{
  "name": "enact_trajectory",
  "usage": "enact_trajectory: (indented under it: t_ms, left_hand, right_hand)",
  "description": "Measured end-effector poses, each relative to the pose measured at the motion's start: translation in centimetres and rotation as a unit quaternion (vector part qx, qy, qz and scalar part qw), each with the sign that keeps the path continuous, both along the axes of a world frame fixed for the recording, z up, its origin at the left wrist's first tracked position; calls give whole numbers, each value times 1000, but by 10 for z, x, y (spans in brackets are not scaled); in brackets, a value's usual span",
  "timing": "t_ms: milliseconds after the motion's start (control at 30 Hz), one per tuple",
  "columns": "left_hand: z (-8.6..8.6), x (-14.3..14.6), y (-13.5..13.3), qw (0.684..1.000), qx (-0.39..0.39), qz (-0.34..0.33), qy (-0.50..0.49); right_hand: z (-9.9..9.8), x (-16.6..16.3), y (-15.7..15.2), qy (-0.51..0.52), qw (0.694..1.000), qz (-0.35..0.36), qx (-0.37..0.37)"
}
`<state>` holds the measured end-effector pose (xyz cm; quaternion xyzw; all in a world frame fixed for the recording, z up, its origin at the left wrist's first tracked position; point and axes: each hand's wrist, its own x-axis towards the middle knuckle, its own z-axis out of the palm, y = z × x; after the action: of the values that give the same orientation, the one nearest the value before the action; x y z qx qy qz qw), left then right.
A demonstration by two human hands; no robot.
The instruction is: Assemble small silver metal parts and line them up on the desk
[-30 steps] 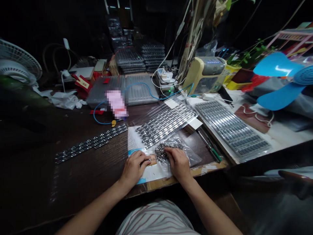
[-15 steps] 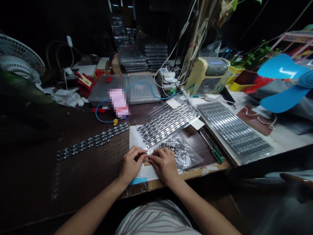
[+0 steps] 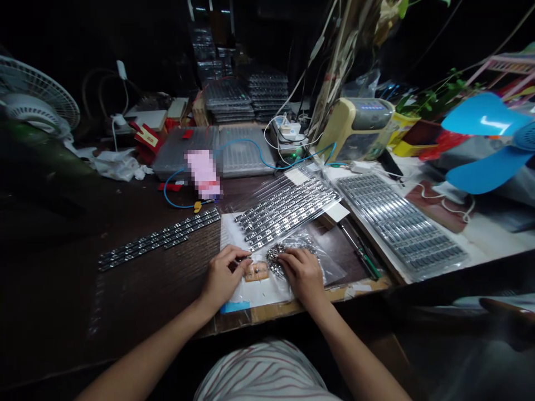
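My left hand is pinched, thumb against forefinger, at the left side of a small orange-brown block. What it pinches is too small to make out. On the right, my right hand has its fingers bent together at a heap of small shiny metal parts. The heap lies on a clear plastic bag, and anything between those fingertips is hidden. White paper lies under the block. Just beyond the hands, a clear tray holds rows of dark and silver metal pieces.
Rows of dark metal pieces lie on the table to the left. A green-handled screwdriver and another filled tray are at the right. Stacked clear trays, a blue-bladed fan and a yellowish machine stand farther back.
My right hand has moved right, from beside my left hand to the heap of metal parts, uncovering the orange-brown block. My left hand stays almost in place.
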<state>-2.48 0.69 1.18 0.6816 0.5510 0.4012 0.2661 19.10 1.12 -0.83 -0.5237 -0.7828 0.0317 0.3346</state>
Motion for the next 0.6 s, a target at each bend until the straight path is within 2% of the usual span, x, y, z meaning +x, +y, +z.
enact_trajectory:
  t_ms: [133,267,400,600]
  left_hand:
    - [5,11,-1,998,6,-57,38]
    - [-3,23,-5,992,28,-102,67]
    - [-10,26,-7,990,41,-108,87]
    - [-10,25,-6,989,30,-112,90]
  right_hand:
    - [-1,2,0,51,999,-12,-1]
    - [-2,4,0,60,998,2,-10]
    - [-3,4,0,63,998,6,-11]
    - [-6,4,1,69,997,15,-12]
